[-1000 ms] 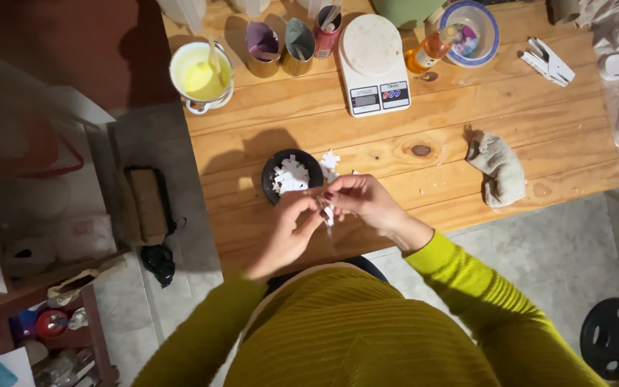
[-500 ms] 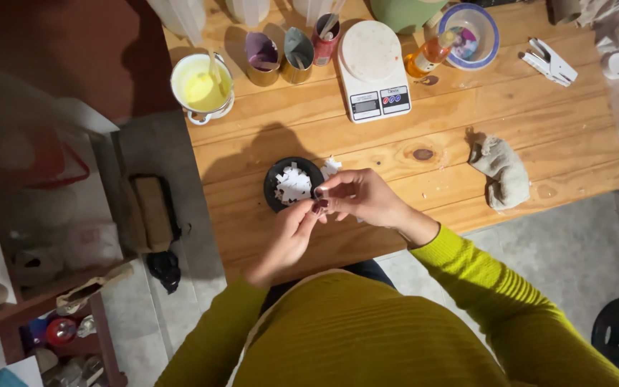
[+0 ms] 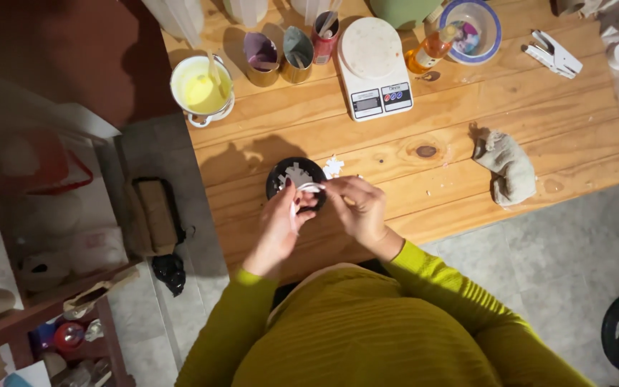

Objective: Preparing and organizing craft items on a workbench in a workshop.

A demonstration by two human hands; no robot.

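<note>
Both hands, left point(image 3: 281, 223) and right point(image 3: 361, 208), now pinch a white strip point(image 3: 306, 189) between closed fingertips over the black dish point(image 3: 281, 176) of white scraps on the table point(image 3: 438, 115), having shifted slightly since earlier.

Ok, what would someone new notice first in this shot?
Both hands, the left hand and right hand, meet over a small black dish of white bits at the wooden table's near edge, pinching a thin white strip. Behind sit a white kitchen scale and a cup of yellow liquid.
</note>
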